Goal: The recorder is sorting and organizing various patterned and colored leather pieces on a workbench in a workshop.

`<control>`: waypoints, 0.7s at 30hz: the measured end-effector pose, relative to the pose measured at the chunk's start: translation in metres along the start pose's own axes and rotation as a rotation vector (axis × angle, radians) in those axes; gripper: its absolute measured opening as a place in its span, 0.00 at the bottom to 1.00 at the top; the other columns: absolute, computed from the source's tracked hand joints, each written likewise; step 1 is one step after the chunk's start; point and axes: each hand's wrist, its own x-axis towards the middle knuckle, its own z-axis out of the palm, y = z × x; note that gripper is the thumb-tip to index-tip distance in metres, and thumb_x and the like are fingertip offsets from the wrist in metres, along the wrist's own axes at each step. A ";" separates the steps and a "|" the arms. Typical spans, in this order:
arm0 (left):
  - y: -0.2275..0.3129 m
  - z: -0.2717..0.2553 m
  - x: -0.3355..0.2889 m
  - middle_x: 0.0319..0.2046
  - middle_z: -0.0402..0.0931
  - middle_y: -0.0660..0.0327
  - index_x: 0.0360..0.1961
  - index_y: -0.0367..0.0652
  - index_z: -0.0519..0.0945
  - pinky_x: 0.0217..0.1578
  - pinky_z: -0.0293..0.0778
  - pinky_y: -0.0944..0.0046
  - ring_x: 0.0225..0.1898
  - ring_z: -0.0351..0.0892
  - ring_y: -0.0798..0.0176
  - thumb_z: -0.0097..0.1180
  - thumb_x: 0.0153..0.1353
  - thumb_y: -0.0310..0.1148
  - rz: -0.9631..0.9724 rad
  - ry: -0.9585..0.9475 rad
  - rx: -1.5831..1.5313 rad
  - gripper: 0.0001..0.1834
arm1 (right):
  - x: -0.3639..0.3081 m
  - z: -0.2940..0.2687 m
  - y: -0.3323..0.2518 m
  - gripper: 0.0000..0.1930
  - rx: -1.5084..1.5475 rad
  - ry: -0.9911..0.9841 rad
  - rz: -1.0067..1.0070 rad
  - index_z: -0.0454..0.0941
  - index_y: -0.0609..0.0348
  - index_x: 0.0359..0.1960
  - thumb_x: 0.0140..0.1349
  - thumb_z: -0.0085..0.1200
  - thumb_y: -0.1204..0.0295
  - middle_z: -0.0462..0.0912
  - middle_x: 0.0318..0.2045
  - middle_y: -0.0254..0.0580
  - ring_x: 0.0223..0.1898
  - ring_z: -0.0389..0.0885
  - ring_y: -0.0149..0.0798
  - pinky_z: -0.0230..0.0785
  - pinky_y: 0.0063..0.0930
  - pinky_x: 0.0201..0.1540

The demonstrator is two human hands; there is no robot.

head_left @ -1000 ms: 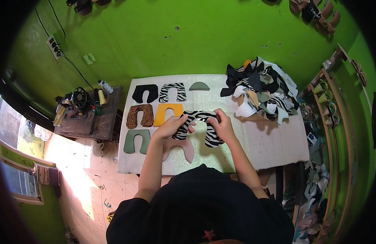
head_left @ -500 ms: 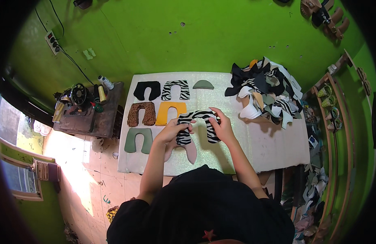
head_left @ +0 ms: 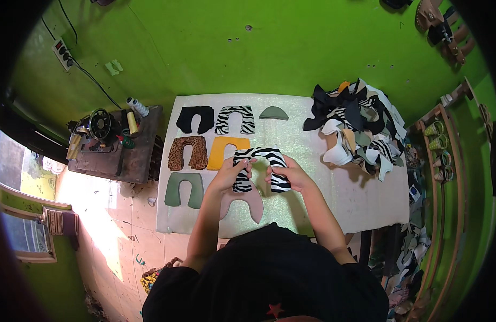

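A U-shaped zebra-print piece (head_left: 263, 152) is held up above the near part of the table, its two legs pointing toward me. My left hand (head_left: 230, 173) pinches its left leg, thumb on the upper face. Around the right leg, my right hand (head_left: 293, 174) is closed with the thumb on top. Partly beneath the held piece lies a pale pink U-shaped piece (head_left: 250, 203). Left of it is a green one (head_left: 175, 192). Farther off lie a yellow piece (head_left: 218, 153), a leopard-print piece (head_left: 178, 153), a black piece (head_left: 197, 113) and another zebra-print piece (head_left: 236, 111).
A half-round grey-green piece (head_left: 273, 113) lies at the back of the white table (head_left: 360, 206). Mixed offcuts (head_left: 355, 126) are heaped at the back right. A sewing machine (head_left: 100, 126) stands at left on a dark stand; a wooden rack (head_left: 456, 214) with sandals is at right.
My right hand has slid down from the zebra-print piece's upper right corner to its right leg. The piece now lies flatter and squarer to me. My left hand keeps its hold.
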 end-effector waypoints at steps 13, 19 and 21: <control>-0.033 -0.066 0.065 0.43 0.71 0.53 0.51 0.35 0.61 0.44 0.68 0.68 0.43 0.73 0.64 0.40 0.57 0.20 0.102 0.068 0.096 0.18 | 0.095 -0.023 -0.017 0.14 -0.380 0.248 -0.057 0.65 0.65 0.43 0.55 0.45 0.75 0.77 0.28 0.43 0.26 0.76 0.30 0.69 0.21 0.26; -0.034 -0.120 0.144 0.32 0.72 0.60 0.45 0.32 0.68 0.36 0.66 0.70 0.34 0.70 0.69 0.49 0.52 0.20 0.327 0.378 0.395 0.17 | 0.186 -0.051 -0.002 0.20 -0.865 0.460 -0.121 0.69 0.66 0.41 0.45 0.55 0.71 0.77 0.35 0.54 0.39 0.76 0.49 0.67 0.33 0.43; -0.025 -0.132 0.164 0.30 0.72 0.60 0.45 0.33 0.68 0.34 0.66 0.70 0.32 0.70 0.69 0.49 0.50 0.19 0.340 0.400 0.452 0.18 | 0.210 -0.043 -0.003 0.22 -0.974 0.591 -0.191 0.66 0.67 0.42 0.44 0.56 0.74 0.77 0.33 0.52 0.35 0.77 0.43 0.68 0.30 0.39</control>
